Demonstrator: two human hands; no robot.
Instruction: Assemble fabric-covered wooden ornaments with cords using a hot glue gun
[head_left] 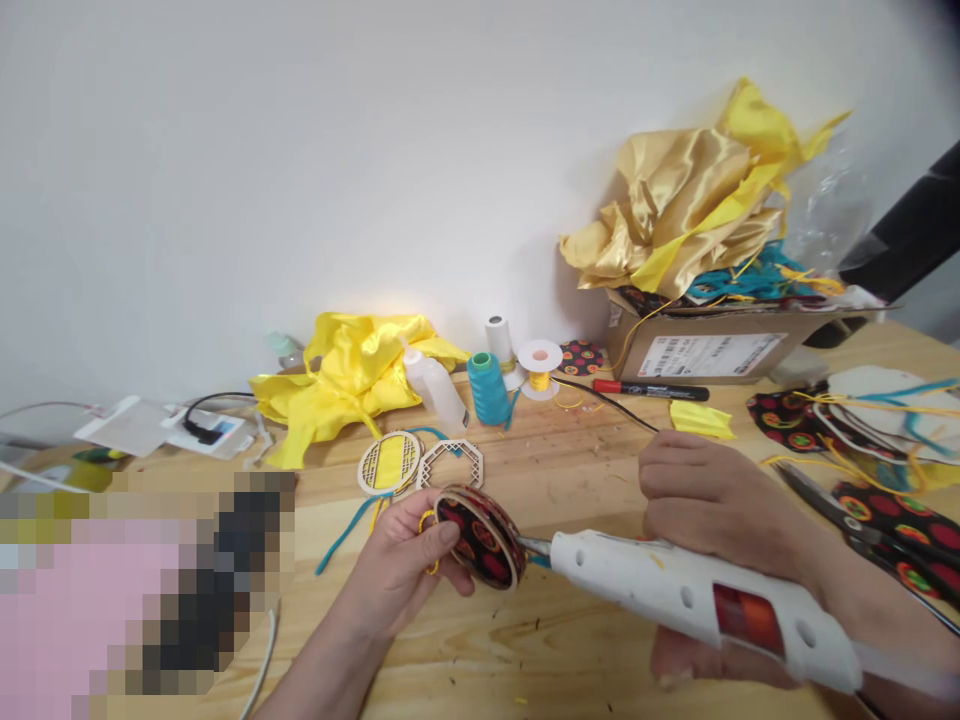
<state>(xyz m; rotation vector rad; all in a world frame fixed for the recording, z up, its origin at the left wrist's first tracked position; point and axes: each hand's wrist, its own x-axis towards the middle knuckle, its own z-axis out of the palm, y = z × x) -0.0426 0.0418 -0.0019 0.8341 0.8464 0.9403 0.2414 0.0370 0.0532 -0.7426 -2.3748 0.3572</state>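
Observation:
My left hand (409,560) pinches a round, wood-rimmed piece covered in dark patterned fabric (476,540), tilted above the table. A yellow cord loops by the thumb. My right hand (697,500) is wrapped round a white hot glue gun (645,580), whose metal nozzle points left at the edge of the round piece; whether it touches I cannot tell. A bit of teal cord shows just below the nozzle. Behind my left hand lie a round wooden lattice frame (365,470) with yellow fabric and an octagonal lattice frame (478,470).
Along the wall stand yellow cloth (337,370), a squeeze bottle (439,388), a teal thread cone (489,392) and a spool (540,356). A red-and-black marker (651,390) lies before a cardboard box (697,345) heaped with fabric. Scissors (840,510) lie at right. The lower left is pixelated.

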